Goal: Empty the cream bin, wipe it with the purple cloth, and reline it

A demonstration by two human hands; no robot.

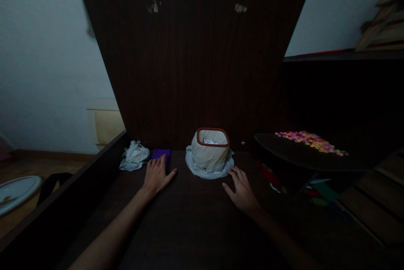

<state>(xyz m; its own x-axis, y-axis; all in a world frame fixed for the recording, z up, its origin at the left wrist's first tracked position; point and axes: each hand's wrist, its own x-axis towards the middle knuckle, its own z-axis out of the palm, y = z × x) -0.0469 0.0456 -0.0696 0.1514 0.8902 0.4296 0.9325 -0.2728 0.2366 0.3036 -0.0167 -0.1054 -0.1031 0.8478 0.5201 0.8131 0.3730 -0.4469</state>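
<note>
A small waste bin [210, 158] with a brown rim stands near the back panel, a whitish plastic bag lining it and spreading around its base. Something white lies inside it. My right hand [241, 190] rests with fingers apart by the bag's right edge; I cannot tell whether it touches. To the left, my left hand [157, 176] lies flat with its thumb out, fingertips at the front of a purple flat object [161, 153]. A crumpled white plastic bag [135, 156] sits just left of that object. Neither hand holds anything.
A dark tabletop [183, 228] meets a tall dark panel [189, 64] behind and a raised edge [69, 194] at left. On the right, a rounded shelf [274, 148] bears many small colourful pieces [311, 140]. Dim red and green items lie below it.
</note>
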